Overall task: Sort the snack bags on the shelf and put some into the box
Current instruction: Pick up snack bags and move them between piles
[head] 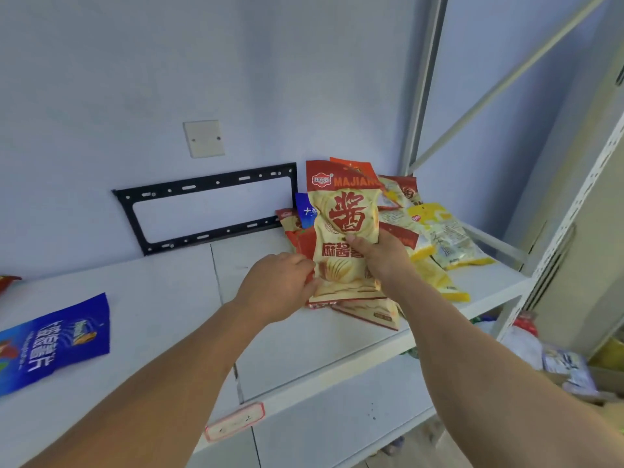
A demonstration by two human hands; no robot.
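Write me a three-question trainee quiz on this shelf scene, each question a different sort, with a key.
1. True or false: both hands hold the red and cream snack bag upright above the shelf.
2. Multiple choice: the blue bag lying flat on its own is (A) left of the hands, (B) inside a box, (C) on the yellow bags.
3. Fill in: the black metal bracket is fixed to the ____.

Key
1. True: the left hand grips its lower left edge and the right hand its right side.
2. A.
3. Wall.
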